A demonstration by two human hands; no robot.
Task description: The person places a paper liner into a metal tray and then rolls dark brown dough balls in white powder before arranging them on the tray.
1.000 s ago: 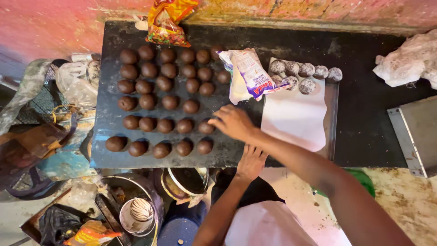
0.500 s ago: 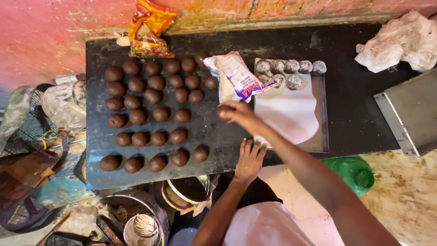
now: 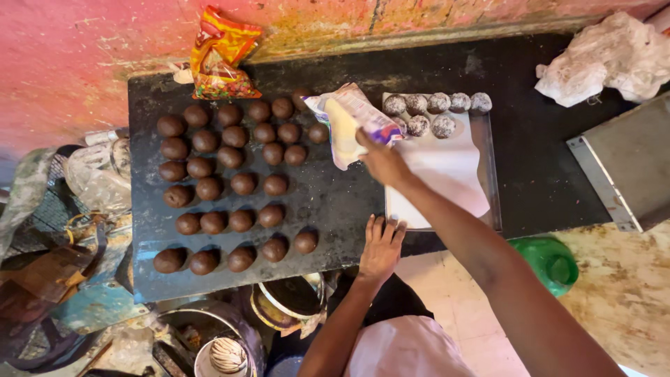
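Observation:
Several brown balls lie in rows on the left part of a black slab. My right hand reaches across to a white and purple packet, fingers curled at its edge; what they hold is hidden. Beyond the packet, several pale coated balls sit at the far end of a flat tray lined with white paper. My left hand rests flat on the slab's near edge, fingers spread, holding nothing.
An orange and yellow snack bag lies at the slab's far edge by the pink wall. A crumpled white bag and a grey metal box are at the right. A green lid, pots and clutter sit below.
My right hand has moved from the near brown balls up and right to the packet. One ball is gone from the second row nearest me. The left hand stays on the slab edge.

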